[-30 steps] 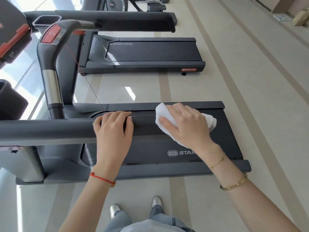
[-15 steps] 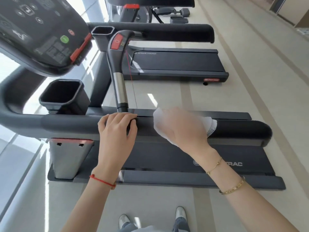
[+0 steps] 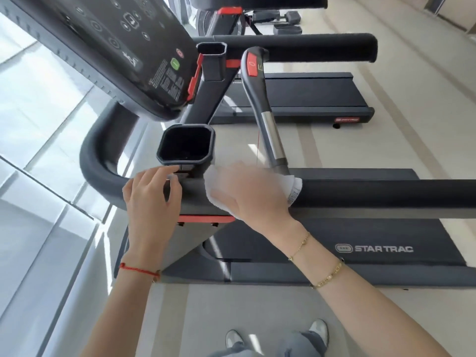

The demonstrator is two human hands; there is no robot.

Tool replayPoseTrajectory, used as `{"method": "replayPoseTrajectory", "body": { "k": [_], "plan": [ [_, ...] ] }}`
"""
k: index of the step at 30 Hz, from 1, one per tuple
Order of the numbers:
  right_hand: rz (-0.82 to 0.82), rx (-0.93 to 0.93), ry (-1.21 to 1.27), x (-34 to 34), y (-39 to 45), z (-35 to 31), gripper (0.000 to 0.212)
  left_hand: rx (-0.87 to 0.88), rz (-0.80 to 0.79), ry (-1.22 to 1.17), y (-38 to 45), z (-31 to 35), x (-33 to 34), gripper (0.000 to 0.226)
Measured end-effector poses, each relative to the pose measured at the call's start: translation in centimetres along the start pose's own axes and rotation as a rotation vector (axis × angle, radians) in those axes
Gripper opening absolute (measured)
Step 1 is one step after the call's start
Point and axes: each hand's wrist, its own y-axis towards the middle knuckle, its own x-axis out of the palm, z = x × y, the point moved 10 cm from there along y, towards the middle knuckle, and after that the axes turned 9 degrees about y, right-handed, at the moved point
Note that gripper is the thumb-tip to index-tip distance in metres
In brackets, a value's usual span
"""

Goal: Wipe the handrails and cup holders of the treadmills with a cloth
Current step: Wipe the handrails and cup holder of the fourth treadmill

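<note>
A black padded handrail (image 3: pixel 386 195) runs across the near treadmill from the right edge to a curved end (image 3: pixel 98 166) at the left. My right hand (image 3: pixel 247 191), blurred by motion, presses a white cloth (image 3: pixel 293 186) onto the rail just right of the square black cup holder (image 3: pixel 186 146). My left hand (image 3: pixel 152 199) rests on the rail below the cup holder, fingers spread and touching its base, holding nothing. A second cup holder (image 3: pixel 211 51) sits further back.
The console (image 3: pixel 116 47) overhangs at upper left. A grey upright handle with a red button (image 3: pixel 253 64) rises behind the cloth. A second treadmill (image 3: pixel 296 99) and its handrail (image 3: pixel 296 46) lie beyond. Windows line the left; my shoes (image 3: pixel 318 331) stand on beige floor.
Both hands have slid left along the handrail toward the cup holder, the right one carrying the cloth. My view has shifted left and up, bringing the console and cup holder in.
</note>
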Motion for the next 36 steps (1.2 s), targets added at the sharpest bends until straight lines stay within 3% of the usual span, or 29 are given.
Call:
{"method": "replayPoseTrajectory", "body": {
  "k": [5,12,19,22,27,32,36],
  "plan": [
    [-0.038,-0.024,0.021,1.8,2.6,-4.5,0.054,0.011,-0.057,-0.05,1.2,-3.1,0.6,0.024],
    [-0.025,0.043,0.001,0.4,-0.5,-0.6,0.048,0.062,-0.057,-0.05,0.9,-3.6,1.1,0.02],
    [-0.086,0.016,0.063,2.3,2.7,-5.3,0.051,0.071,-0.079,-0.086,1.3,-3.9,1.1,0.017],
    [-0.097,0.013,0.078,1.6,1.6,-3.7,0.051,0.068,-0.071,-0.079,1.3,-3.8,0.8,0.017],
    [-0.161,0.158,0.088,0.6,1.7,0.3,0.044,0.061,-0.061,-0.094,1.3,-3.6,0.7,0.017],
    [-0.244,0.019,0.079,2.8,4.0,-4.1,0.052,0.045,-0.073,-0.115,1.4,-3.5,0.7,0.019],
    [-0.207,0.001,0.082,1.8,2.3,-3.4,0.055,0.036,-0.063,-0.128,1.5,-3.8,0.6,0.018]
  ]
}}
